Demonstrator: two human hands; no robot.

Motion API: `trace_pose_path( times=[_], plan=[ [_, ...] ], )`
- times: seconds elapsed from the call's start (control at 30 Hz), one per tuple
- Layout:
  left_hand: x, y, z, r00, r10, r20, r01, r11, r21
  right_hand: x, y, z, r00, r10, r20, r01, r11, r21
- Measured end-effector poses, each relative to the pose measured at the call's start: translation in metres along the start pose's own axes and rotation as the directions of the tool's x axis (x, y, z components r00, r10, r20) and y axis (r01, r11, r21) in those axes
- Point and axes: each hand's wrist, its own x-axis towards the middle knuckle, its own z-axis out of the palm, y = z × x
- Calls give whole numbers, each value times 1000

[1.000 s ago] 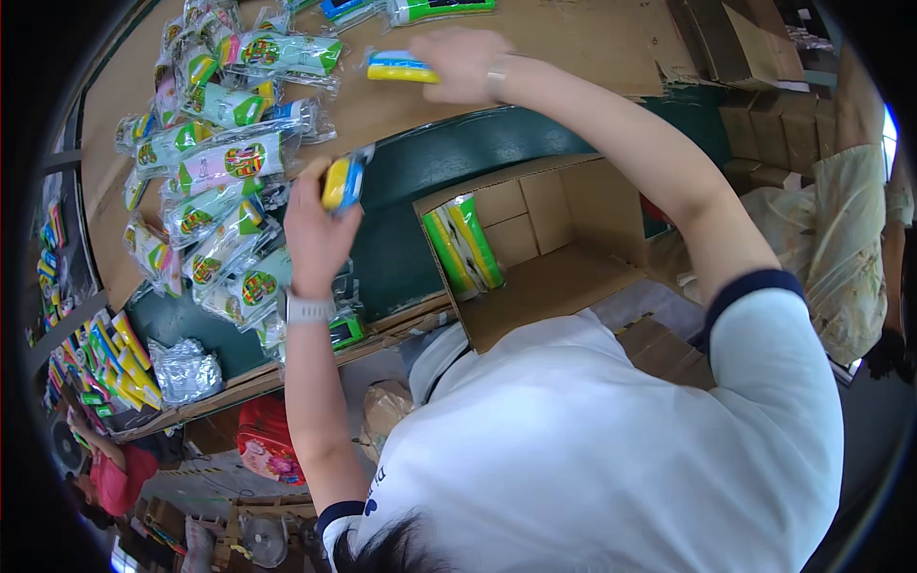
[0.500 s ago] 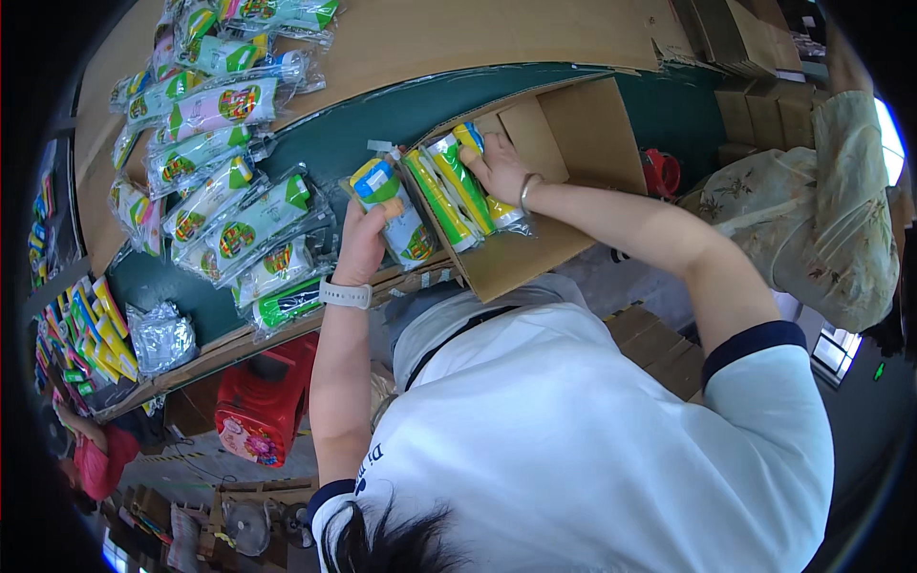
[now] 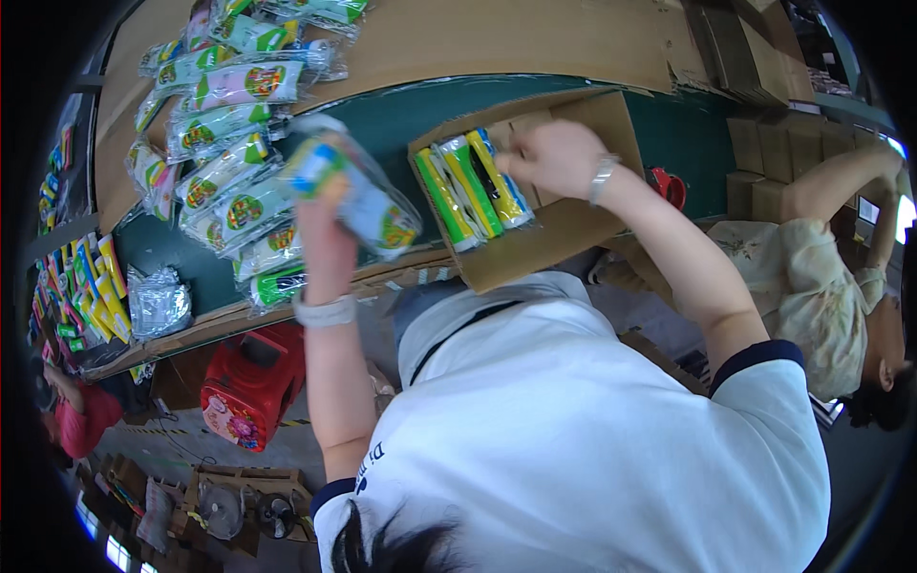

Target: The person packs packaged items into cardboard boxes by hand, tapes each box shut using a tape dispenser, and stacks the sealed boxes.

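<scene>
My left hand [image 3: 328, 234] grips a clear plastic packet [image 3: 377, 212] with blue, yellow and green contents, raised beside the cardboard box and blurred by motion. The open cardboard box [image 3: 604, 122] lies at the table's near edge. Inside its left part, several green, yellow and white packets [image 3: 465, 196] stand side by side in a row. Over the box, just right of that row, hovers my right hand [image 3: 564, 158]. Its fingers are bent and smeared, so whether they hold anything is unclear.
A heap of similar wrapped packets [image 3: 224, 124] covers the left of the table. Silvery plastic bags [image 3: 160, 304] and yellow tubes [image 3: 103, 286] lie farther left. A red stool [image 3: 250, 387] stands below. Another person [image 3: 788, 272] is at the right, near stacked cartons [image 3: 774, 153].
My left hand has swung left and lifted its packet away from the box wall. My right hand has come off the packets in the box and moved right.
</scene>
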Motion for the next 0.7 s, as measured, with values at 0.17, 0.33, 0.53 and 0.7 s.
trace_pose_path(
  times=[0.17,0.33,0.53,0.7],
  plan=[
    [32,83,97,774,282,568,-603,601,524,-46,-33,-43,647,-628,-432,762,539,359],
    [26,71,106,757,480,443,-653,579,489,-54,37,-39,754,-590,-288,647,743,172],
    [-30,-45,45,992,-115,-44,121,839,531,37,73,50,749,-656,88,525,509,-682],
    [-28,-36,40,940,-334,75,308,921,238,35,85,65,581,-689,-434,383,702,-601]
  ],
)
